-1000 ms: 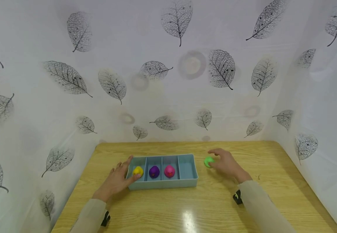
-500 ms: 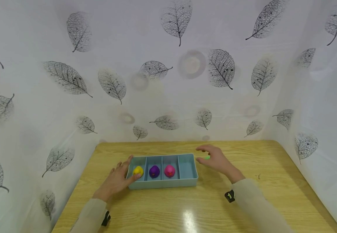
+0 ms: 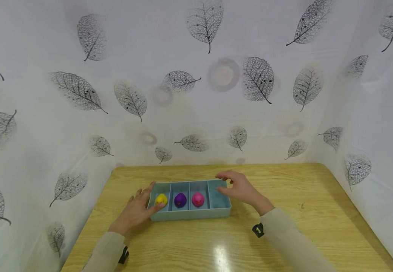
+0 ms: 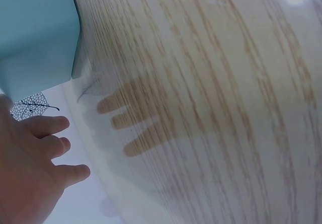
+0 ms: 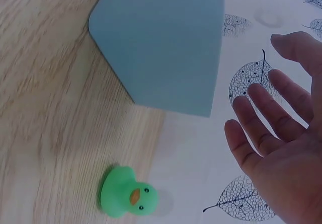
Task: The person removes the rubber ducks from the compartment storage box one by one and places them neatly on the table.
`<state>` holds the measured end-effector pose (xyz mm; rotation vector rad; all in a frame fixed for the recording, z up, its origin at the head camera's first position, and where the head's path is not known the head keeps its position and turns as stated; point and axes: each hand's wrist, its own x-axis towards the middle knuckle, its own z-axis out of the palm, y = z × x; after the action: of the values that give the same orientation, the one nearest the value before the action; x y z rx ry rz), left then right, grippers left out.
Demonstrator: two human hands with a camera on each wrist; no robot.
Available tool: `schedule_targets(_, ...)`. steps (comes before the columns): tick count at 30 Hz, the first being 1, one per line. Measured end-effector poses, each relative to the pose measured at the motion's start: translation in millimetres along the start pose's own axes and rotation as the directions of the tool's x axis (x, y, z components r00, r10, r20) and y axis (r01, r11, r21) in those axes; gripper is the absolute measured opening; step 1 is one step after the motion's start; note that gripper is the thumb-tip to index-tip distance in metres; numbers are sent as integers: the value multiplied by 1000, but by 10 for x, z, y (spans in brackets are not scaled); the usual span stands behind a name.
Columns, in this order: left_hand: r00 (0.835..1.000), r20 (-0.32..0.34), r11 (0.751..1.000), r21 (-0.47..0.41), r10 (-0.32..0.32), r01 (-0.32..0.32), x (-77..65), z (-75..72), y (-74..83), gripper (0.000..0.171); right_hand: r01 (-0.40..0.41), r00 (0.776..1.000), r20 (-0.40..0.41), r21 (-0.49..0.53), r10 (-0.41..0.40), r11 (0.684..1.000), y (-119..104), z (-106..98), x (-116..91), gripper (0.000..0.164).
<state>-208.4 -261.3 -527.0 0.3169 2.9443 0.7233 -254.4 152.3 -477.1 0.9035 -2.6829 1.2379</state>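
Observation:
A light-blue divided box (image 3: 189,215) holds a yellow rubber duck (image 3: 161,199), a purple duck (image 3: 180,200) and a pink duck (image 3: 198,199), one per compartment from the left. My left hand (image 3: 136,211) rests against the box's left end, index finger at the back corner and thumb over the front rim by the yellow duck. Above the bare rightmost compartment (image 3: 218,202) hovers my right hand (image 3: 242,189), thumb and fingers apart, nothing between them. In the right wrist view a green rubber duck (image 5: 123,194) sits on the table beside the box; my right hand hides it in the head view.
The wooden table (image 3: 183,245) runs back to a white leaf-patterned curtain (image 3: 196,113), which also rises along both sides. A black strap piece (image 3: 258,229) shows under my right wrist, and another (image 3: 123,255) under the left.
My right hand has moved left from beside the green duck to over the box's rightmost compartment, leaving the duck on the table. My left hand and the box have stayed put.

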Motion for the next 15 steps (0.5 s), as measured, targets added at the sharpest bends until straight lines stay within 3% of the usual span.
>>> schedule_targets(4,1000,-7,1000,5,5,-4,2,4,-2,94,34,999,11,10,-34,999,-11,74,35,44)
schedule_targets(15,1000,0,1000,11,2,-2,11,17,-14,94,27,997,73,78,-33,997,-67,262,111,47)
